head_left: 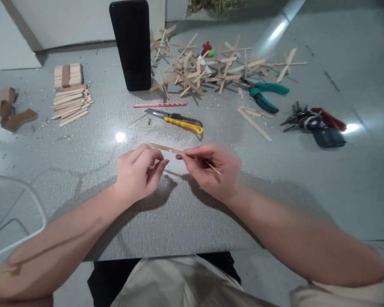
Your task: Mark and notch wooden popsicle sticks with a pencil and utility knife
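A wooden craft stick (160,147) with a small notch near its middle spans the space between my hands, above the grey table. My right hand (213,168) pinches its right end between thumb and fingers. A second thin piece of wood (213,167) pokes out across that palm. At the left end, my left hand (141,170) has its fingers curled against the stick; their exact grip is partly hidden. Just beyond the hands lies a yellow utility knife (182,123) with its blade out. Behind the knife is a pink pencil (160,105).
Crossed-stick assemblies (192,72) crowd the back. Teal-handled pliers (265,94), loose sticks (255,123) and a bunch of keys (307,119) lie right. A black phone (131,47) stands behind. Stacked craft sticks (71,104) and brown scraps (11,111) are left; a white cable (35,200) loops nearby.
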{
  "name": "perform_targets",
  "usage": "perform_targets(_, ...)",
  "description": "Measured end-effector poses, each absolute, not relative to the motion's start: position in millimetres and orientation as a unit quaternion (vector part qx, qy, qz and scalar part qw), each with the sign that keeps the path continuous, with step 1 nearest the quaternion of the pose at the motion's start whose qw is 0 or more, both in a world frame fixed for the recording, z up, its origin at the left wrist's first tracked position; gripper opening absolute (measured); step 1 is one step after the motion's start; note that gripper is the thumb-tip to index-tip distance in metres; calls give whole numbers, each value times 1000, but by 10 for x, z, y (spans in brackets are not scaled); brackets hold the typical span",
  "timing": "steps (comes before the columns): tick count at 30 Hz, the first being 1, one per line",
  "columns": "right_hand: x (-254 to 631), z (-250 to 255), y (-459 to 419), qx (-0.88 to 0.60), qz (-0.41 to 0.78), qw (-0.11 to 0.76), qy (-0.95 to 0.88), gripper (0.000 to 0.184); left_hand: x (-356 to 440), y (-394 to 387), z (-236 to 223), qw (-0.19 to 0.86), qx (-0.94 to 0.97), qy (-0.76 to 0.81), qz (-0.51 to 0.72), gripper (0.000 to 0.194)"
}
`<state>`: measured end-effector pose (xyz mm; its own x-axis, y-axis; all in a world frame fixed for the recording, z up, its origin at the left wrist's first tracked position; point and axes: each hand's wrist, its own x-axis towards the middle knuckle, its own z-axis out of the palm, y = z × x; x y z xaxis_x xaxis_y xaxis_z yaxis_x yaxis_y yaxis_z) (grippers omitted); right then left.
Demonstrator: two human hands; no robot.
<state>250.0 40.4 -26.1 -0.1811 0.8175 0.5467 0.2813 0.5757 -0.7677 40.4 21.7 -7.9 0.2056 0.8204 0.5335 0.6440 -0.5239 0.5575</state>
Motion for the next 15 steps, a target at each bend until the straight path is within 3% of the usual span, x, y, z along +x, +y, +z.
perform_targets(6,2492,-264,376,-386,293,513,-708,2,398,230,-34,219,714,513,423,50)
perform_targets(11,2478,-247,356,-375,286,510,-719,3,445,260,-104,370,631,520,440,35)
perform_targets(15,2474,-236,358,-370,272,504,-732,2,474,283,-158,472,574,498,447,38)
